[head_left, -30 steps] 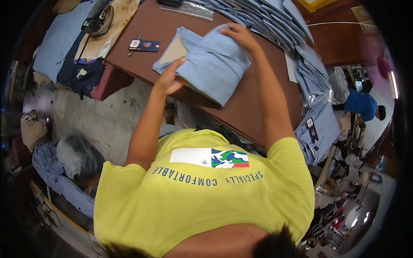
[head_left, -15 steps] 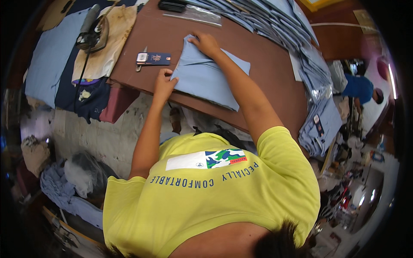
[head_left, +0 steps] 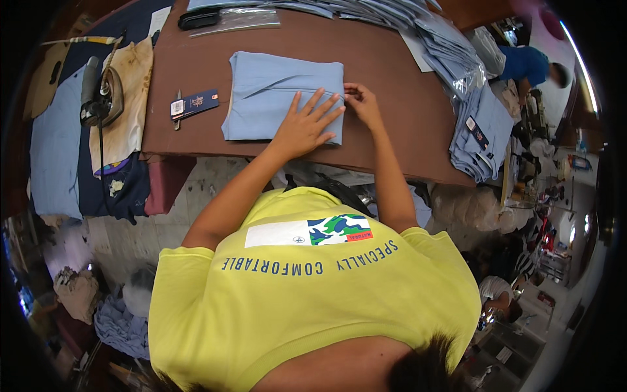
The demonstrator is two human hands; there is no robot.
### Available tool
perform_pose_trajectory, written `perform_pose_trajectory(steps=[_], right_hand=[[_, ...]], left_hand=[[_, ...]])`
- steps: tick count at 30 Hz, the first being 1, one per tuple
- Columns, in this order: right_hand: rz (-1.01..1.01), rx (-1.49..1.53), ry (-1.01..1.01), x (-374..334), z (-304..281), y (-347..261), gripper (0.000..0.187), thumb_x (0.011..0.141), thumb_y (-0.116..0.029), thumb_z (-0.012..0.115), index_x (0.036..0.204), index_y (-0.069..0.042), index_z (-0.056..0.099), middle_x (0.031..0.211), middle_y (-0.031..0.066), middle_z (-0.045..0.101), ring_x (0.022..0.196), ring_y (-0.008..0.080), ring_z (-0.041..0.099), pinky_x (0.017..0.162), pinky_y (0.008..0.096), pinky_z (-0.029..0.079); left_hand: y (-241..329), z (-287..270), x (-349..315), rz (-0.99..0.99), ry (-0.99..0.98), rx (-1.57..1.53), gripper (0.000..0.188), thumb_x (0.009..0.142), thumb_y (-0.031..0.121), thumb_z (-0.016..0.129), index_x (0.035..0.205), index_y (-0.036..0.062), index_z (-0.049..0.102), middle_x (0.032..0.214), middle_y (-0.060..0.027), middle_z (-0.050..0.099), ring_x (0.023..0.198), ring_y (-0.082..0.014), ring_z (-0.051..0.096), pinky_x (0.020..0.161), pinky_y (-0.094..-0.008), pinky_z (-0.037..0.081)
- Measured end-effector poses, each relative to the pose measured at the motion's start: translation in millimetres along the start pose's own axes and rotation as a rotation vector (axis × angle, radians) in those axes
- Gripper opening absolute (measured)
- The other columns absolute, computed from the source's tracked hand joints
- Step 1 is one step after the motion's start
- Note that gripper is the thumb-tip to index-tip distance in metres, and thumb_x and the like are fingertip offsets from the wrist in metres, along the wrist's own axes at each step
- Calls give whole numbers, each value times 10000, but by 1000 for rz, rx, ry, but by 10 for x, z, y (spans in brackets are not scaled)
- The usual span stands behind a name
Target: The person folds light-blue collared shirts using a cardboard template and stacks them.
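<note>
A folded light-blue garment (head_left: 281,81) lies on the brown table, a crease running across its upper layer. My left hand (head_left: 305,127) rests flat on its lower right part, fingers spread. At the garment's right edge is my right hand (head_left: 362,104), its fingers bent and pinching the edge of the cloth. To the left of the garment lies a dark blue hang tag (head_left: 199,102) with a white sticker. Under the tag a slim metal tool (head_left: 177,123) sticks out, mostly covered.
The brown table (head_left: 405,124) carries a black object (head_left: 198,19) and a clear plastic bag (head_left: 241,19) at the back. Bagged blue garments (head_left: 450,52) line the far right side. An iron (head_left: 101,98) stands on scorched cloth at the left. A person in blue (head_left: 526,64) is at far right.
The garment has been turned so its edges lie squarer to me. My left hand moved from its left edge onto its top; my right hand went from the far corner to the right edge.
</note>
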State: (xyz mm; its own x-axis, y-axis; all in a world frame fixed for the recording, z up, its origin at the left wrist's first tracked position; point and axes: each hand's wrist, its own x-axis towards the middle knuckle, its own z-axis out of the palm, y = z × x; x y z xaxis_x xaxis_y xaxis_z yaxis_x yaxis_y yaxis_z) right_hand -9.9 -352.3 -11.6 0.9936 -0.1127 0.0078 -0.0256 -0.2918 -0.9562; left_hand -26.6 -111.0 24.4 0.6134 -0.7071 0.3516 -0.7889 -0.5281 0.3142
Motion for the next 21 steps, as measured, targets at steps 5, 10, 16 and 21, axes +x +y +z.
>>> perform_pose_trajectory(steps=[5, 10, 16, 21], right_hand=[[10, -7, 8, -29, 91, -143, 260, 786, -24, 634, 1045, -23, 605, 941, 40, 615, 841, 115, 557, 771, 254, 457], [-131, -55, -30, 32, 29, 34, 170, 787, -39, 638, 953, -27, 599, 912, 25, 606, 814, 104, 540, 745, 244, 437], [-56, 4, -13, 69, 67, 82, 96, 799, -44, 619, 888, -25, 588, 857, 19, 589, 763, 109, 531, 713, 256, 439], [-119, -276, -5, 126, 52, 32, 122, 785, -47, 618, 903, -31, 589, 833, 53, 582, 712, 129, 539, 666, 265, 447]], left_hand=[[-124, 333, -116, -5, -67, 71, 626, 854, 501, 482, 1401, 242, 321, 1494, -1, 211, 1373, -253, 176, 1056, -563, 164], [-97, 313, -99, 13, -67, 67, 694, 807, 559, 504, 1400, 249, 322, 1495, 3, 207, 1377, -248, 156, 1065, -562, 147], [-33, 209, -134, 87, -87, 86, 708, 803, 571, 502, 1410, 269, 295, 1496, 8, 203, 1380, -246, 153, 1073, -560, 126], [-31, 237, -134, 80, -168, 93, 691, 824, 555, 488, 1418, 278, 269, 1497, 22, 199, 1380, -239, 165, 1078, -554, 112]])
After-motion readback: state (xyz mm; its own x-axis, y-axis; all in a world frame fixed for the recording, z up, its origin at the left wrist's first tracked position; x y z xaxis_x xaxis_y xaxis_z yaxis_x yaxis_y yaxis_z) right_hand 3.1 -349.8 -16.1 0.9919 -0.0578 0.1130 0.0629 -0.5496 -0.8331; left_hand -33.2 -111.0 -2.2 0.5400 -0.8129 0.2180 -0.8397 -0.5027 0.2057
